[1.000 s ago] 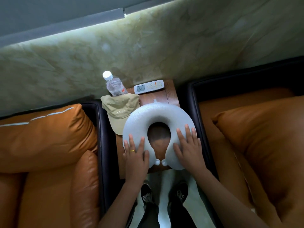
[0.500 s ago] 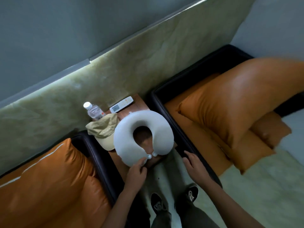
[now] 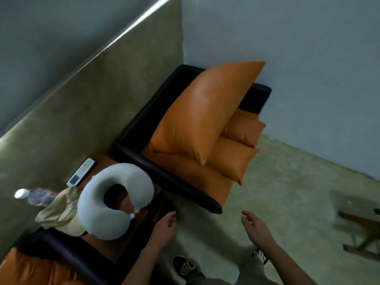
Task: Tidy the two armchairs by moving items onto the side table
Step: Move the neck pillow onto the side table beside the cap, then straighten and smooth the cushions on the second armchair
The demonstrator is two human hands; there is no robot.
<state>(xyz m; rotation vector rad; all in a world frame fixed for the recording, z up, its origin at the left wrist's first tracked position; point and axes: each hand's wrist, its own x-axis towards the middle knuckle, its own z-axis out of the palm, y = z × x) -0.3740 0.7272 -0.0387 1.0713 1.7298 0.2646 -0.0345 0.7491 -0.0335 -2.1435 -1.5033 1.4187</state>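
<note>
A grey U-shaped neck pillow (image 3: 92, 206) lies on the wooden side table (image 3: 115, 249) between the two armchairs. Beside it on the table are a beige cap (image 3: 59, 212), a clear water bottle (image 3: 37, 196) with a white lid, and a white remote (image 3: 80, 174). The right armchair (image 3: 205, 145) holds only its orange cushions. Only a corner of the left armchair (image 3: 26, 270) shows. My left hand (image 3: 164, 229) hovers off the table's front edge, fingers loose and holding nothing. My right hand (image 3: 257, 227) is open over the floor, clear of everything.
A dark wooden furniture leg (image 3: 362, 233) stands on the floor at the right edge. Pale floor spreads in front of the right armchair. A marbled wall panel runs behind the table and chairs. My feet (image 3: 185, 266) are on the floor below my hands.
Both hands have left the neck pillow and drawn back from the table. The view has swung right, bringing the whole right armchair and more floor into sight.
</note>
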